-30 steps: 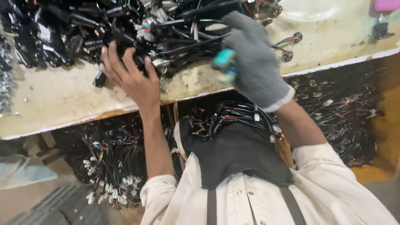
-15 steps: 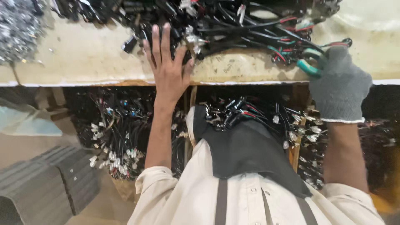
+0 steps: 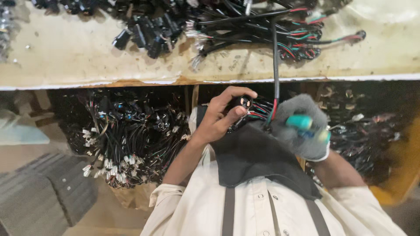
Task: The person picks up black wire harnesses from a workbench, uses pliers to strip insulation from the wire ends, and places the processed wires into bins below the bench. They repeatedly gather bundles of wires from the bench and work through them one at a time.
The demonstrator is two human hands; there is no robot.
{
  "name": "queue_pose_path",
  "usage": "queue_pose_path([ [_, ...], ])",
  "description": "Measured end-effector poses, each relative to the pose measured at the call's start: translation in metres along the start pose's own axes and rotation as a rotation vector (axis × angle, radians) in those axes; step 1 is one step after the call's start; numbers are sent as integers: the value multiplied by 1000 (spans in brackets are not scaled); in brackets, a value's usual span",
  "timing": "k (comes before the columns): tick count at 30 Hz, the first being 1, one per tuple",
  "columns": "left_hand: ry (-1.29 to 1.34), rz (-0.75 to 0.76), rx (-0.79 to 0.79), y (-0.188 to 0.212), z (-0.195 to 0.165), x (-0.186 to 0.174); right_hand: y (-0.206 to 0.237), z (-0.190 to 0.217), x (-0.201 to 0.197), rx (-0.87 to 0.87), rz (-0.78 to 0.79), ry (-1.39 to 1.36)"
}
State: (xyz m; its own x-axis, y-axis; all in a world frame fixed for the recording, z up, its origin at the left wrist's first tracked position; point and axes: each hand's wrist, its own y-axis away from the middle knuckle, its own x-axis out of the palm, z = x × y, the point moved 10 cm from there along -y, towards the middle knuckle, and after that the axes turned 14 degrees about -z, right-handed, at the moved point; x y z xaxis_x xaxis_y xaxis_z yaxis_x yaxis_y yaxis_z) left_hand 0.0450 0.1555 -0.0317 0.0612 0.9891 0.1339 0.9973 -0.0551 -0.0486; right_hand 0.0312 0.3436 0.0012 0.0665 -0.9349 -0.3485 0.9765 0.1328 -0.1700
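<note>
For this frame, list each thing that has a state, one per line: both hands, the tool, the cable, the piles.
Left hand: bare, fingers closed on a black connector.
Right hand: in a grey glove, closed on a teal-handled tool, blurred.
Black cable: stretched from the bench pile down to the hands.
Bench pile of wire harnesses: tangled, lying on the worktop.
Lower harness pile: heaped under the bench.

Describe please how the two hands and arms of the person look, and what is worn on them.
The left hand is bare, with no glove, ring or watch visible. The right hand wears a grey knitted glove with a pale cuff edge. Both arms have cream shirt sleeves rolled up to about the elbow, leaving the forearms uncovered.
</note>
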Motion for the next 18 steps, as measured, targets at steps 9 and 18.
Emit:
queue_pose_path([
  [9, -198, 46, -163, 5, 23, 23, -15, 6, 42, -300, 351, -32],
  [18, -103, 59, 23, 15, 14, 26, 9, -28, 7, 288, -385, -1126],
])
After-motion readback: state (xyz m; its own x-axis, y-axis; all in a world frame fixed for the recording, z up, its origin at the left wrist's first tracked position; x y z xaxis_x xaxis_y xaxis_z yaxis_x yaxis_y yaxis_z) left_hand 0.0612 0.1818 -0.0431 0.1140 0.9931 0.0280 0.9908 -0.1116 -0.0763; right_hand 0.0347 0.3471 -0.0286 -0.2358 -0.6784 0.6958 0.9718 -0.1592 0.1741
